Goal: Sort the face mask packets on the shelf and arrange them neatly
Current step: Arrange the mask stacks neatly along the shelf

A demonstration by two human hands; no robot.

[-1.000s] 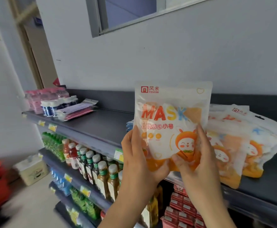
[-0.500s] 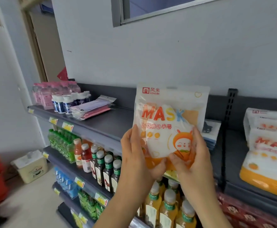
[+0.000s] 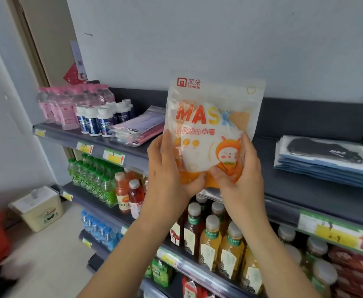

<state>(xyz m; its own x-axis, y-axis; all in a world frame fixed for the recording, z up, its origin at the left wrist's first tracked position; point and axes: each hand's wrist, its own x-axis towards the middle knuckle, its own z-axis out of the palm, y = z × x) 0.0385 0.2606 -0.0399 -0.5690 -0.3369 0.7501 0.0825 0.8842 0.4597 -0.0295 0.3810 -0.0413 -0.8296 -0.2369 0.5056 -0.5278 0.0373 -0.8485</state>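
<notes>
Your left hand (image 3: pixel 167 171) and right hand (image 3: pixel 241 173) still hold the packet (image 3: pixel 208 117) upright at frame centre, each grip curled round its bottom, before the shelf (image 3: pixel 284 190). A blue stack (image 3: pixel 324 166), probably masks, has come in at right.

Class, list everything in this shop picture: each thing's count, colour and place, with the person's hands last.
packet: one, white and orange, held upright before top shelf
blue packets: one stack, blue, top shelf right
pink packets: few, pink, top shelf, left of held packet
jars: several, white caps, top shelf left
pink bottles: several, pink, top shelf far left
green bottles: many, green, second shelf left
juice bottles: several, yellow, second shelf below hands
bin: one, cream, floor left
left hand: one, grips packet's lower left
right hand: one, grips packet's lower right
</notes>
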